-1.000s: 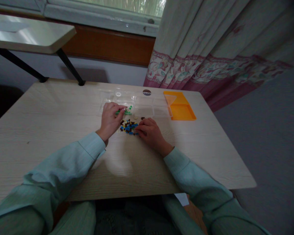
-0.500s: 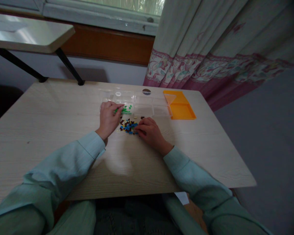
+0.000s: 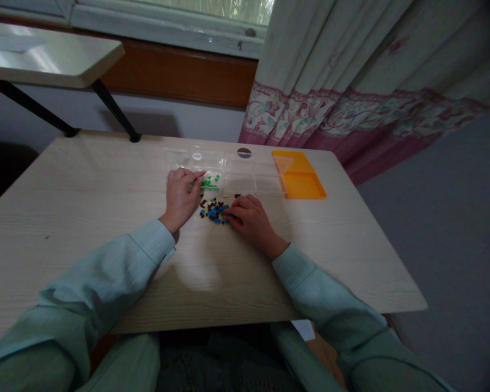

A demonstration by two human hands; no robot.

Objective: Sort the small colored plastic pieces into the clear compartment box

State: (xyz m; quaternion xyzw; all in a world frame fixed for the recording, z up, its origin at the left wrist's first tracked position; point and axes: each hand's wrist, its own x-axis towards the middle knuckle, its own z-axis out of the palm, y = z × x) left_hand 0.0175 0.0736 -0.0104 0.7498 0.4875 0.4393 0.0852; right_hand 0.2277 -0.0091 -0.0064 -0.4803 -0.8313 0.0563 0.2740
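Note:
My left hand [image 3: 180, 195] rests at the near left of a clear plastic compartment box [image 3: 240, 177]. Its thumb and index finger reach over the compartment holding small green toy bricks [image 3: 210, 183], with a small gap between the tips; I see nothing held. My right hand [image 3: 252, 220] is at the right edge of a loose pile of tiny blue, brown and yellow toy bricks [image 3: 213, 210]. Its thumb and fingers are pressed together low over the pile. A bit of green shows near those fingertips, but what they grip is too small to make out.
An orange two-part tray [image 3: 304, 185] lies right of the clear box, partly under its corner. A dark oval sticker [image 3: 244, 153] is behind the box. A raised white shelf [image 3: 53, 57] on black legs stands at the back left. A curtain [image 3: 310, 103] hangs behind the table.
Almost nothing differs. The left hand's fingertips have shifted very slightly over the green bricks, and the right hand stays at the pile.

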